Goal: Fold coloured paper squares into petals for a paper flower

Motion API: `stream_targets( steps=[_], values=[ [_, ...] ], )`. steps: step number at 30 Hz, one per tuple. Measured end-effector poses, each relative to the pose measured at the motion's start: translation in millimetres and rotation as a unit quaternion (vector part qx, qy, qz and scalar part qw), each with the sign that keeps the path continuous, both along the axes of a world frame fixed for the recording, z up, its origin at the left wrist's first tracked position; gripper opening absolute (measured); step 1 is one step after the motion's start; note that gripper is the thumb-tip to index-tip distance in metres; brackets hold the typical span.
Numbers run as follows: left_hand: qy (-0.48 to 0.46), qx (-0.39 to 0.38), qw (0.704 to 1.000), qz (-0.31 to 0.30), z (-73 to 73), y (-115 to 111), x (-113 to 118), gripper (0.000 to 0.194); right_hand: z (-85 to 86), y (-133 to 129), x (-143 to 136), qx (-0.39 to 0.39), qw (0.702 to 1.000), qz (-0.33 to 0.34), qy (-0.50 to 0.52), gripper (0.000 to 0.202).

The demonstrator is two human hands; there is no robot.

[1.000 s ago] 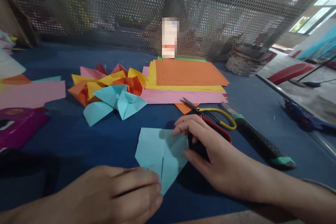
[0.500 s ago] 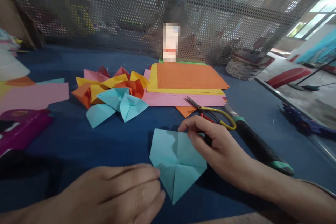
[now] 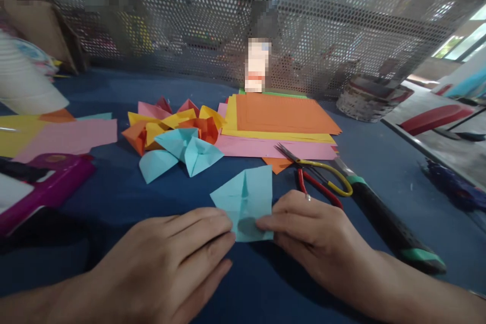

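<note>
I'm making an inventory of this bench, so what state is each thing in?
Light-blue paper, creased and partly folded
Left hand, fingers together at the paper's left side
Right hand, fingers pinching its right side
Folded pieces, bunched together, pointed
Sheet stack, flat, piled
Scissors, lying down, blades nearly together
Black-and-green tool, lying down, metal end bare

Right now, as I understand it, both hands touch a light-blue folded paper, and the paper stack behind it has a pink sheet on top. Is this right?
Not quite: the head view shows an orange sheet on top of the paper stack, not a pink one. The left hand and right hand do touch the light-blue folded paper.
</note>
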State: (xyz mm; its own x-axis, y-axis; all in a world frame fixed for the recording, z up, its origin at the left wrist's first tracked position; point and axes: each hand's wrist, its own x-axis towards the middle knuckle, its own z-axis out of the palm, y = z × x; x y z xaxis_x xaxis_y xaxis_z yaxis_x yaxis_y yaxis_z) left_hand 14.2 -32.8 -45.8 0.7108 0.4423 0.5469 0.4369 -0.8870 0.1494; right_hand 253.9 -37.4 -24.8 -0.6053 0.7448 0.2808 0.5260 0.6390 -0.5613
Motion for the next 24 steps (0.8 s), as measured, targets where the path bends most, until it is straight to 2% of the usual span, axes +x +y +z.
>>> stream_targets(
  steps=[3, 5, 6, 10, 13, 17, 20, 24],
  values=[
    [-0.006, 0.02, 1.0, 0.005, -0.5, 0, 0, 0.024, 5.7, -4, -1, 0.094, 0.995, -0.021, -0.032, 0.018],
    [0.0, 0.026, 1.0, 0.003, -1.3, -1, 0, 0.023, 9.7, -7, -3, 0.155, 0.986, -0.039, -0.037, 0.02],
    [-0.002, 0.021, 1.0, -0.001, -2.0, -1, 0, 0.022, 11.0, -7, -3, 0.17, 0.984, -0.028, -0.042, 0.021],
    [-0.017, -0.013, 1.0, 0.002, -6.3, -2, -1, 0.027, 11.2, -5, -2, 0.114, 0.983, 0.108, -0.09, 0.023],
    [-0.001, -0.005, 1.0, 0.003, -7.7, -2, -1, 0.028, 11.8, -3, 0, 0.067, 0.978, 0.173, -0.097, 0.021],
    [-0.006, 0.009, 1.0, -0.004, -5.0, 0, 1, 0.027, 15.9, -2, -1, 0.051, 0.977, 0.188, -0.09, 0.013],
    [-0.013, 0.009, 0.999, -0.048, -3.2, 1, 2, 0.027, 16.5, -2, -2, 0.035, 0.976, 0.195, -0.087, 0.011],
    [-0.016, -0.007, 0.997, -0.08, -1.9, 3, 1, 0.025, 15.3, 0, -1, 0.016, 0.982, 0.169, -0.079, 0.01]
  ],
)
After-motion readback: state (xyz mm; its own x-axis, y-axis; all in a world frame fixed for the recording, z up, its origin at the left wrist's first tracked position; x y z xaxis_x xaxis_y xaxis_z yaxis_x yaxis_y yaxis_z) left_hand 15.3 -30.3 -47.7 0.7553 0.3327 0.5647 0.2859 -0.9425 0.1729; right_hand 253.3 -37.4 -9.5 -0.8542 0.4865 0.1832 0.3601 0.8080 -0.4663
